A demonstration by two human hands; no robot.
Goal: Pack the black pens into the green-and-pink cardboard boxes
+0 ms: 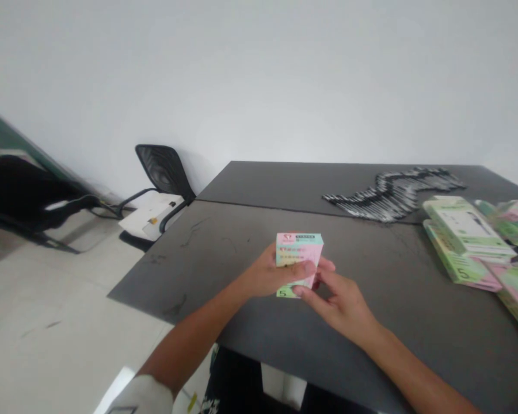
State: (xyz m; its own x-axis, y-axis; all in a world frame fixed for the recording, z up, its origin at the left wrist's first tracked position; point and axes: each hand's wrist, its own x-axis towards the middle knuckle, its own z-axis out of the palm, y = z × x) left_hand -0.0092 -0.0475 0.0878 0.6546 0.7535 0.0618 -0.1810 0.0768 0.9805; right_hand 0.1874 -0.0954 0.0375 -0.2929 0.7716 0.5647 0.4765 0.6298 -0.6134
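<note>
A small pastel box (297, 253), pink and green with a "5" at its lower corner, is held upright just above the dark table (242, 270). My left hand (270, 273) wraps around its left side with the thumb across the front. The fingers of my right hand (339, 299) pinch the box's lower right edge from below.
Flat pastel cartons (466, 227) lie stacked at the table's right. A wavy row of several dark pens (392, 195) lies behind them. A black chair (164, 172) stands left of the table, on a pale floor (47, 287).
</note>
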